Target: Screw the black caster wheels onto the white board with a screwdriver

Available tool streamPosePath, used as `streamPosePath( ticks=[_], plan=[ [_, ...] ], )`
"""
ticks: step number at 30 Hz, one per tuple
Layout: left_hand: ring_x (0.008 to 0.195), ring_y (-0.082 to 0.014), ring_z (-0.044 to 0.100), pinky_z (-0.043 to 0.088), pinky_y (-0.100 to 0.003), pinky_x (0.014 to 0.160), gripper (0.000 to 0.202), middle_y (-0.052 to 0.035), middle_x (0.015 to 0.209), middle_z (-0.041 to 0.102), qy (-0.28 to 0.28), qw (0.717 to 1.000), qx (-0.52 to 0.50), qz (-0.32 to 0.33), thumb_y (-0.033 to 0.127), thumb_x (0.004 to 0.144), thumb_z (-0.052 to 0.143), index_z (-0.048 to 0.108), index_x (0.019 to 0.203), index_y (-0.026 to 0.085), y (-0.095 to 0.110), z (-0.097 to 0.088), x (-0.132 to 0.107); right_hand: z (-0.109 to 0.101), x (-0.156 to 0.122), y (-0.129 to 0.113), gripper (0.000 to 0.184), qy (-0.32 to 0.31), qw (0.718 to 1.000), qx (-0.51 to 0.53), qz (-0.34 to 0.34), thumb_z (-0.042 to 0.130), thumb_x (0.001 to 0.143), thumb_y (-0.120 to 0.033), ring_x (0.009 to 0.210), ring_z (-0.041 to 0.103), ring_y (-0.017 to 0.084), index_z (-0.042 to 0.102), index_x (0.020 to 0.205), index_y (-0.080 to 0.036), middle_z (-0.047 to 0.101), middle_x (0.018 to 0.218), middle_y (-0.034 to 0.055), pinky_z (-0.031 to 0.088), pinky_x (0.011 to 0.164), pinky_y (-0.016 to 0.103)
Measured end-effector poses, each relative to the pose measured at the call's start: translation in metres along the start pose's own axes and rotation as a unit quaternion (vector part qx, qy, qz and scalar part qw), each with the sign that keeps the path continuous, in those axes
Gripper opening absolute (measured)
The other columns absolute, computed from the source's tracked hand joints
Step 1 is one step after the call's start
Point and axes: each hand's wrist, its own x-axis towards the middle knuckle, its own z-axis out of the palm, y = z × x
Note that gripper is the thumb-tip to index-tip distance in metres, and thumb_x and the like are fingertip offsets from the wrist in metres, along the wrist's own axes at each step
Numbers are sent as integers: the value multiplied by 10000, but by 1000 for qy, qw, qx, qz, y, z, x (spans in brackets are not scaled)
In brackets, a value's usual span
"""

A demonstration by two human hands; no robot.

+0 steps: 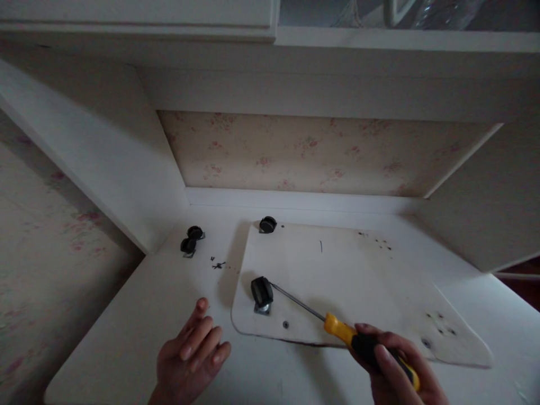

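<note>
My right hand (399,360) is wrapped round the yellow and black handle of a screwdriver (304,306). The long shaft points up and left, and its tip appears at the upper right edge of a black caster wheel (262,292); whether they touch I cannot tell. That caster stands on its metal plate near the left end of a white board (337,281). Another caster (268,225) sits at the board's far left corner. My left hand (192,349) is raised left of the board, fingers loosely curled and index finger stretched out, with nothing visible in it.
Two loose casters (188,245) lie on the white desktop (139,320) at the left, near a small pile of dark screws (218,265). Screw holes (441,324) mark the board's right end. White side panels and an overhead cabinet (139,17) enclose the desk.
</note>
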Motion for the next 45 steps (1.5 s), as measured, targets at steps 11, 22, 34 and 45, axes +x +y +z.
streamPosePath(
  ticks=[11, 22, 34, 45],
  plan=[
    [635, -108, 611, 539, -301, 650, 184, 33, 698, 663, 115, 992, 44, -9, 156, 866, 627, 649, 1044, 201, -1, -3, -1, 28, 11, -24, 211, -28, 996, -38, -77, 808, 787, -275, 993, 742, 218, 674, 948, -244, 763, 1086, 73, 616, 848, 317],
    [602, -69, 482, 432, -207, 565, 201, 41, 722, 566, 381, 865, 326, 26, 250, 736, 806, 676, 876, 187, -9, -16, 19, 56, 43, -78, 227, -67, 975, -112, -183, 742, 863, -281, 862, 752, 206, 662, 1075, -269, 720, 1078, 46, 651, 789, 384],
    [662, -100, 501, 401, -228, 539, 389, 17, 806, 624, 379, 798, 468, -3, 424, 731, 795, 668, 1032, 213, -19, -21, 23, 78, 43, -69, 255, -158, 946, -207, -195, 724, 884, -305, 901, 732, 188, 645, 1125, -280, 710, 1124, 37, 634, 804, 368],
    [665, -112, 535, 422, -225, 510, 482, 13, 843, 637, 379, 771, 510, -19, 436, 686, 810, 655, 1075, 197, -17, -22, 33, 82, 39, -75, 252, -166, 938, -224, -204, 714, 892, -333, 871, 721, 184, 643, 1127, -275, 703, 1101, 41, 641, 780, 374]
  ],
)
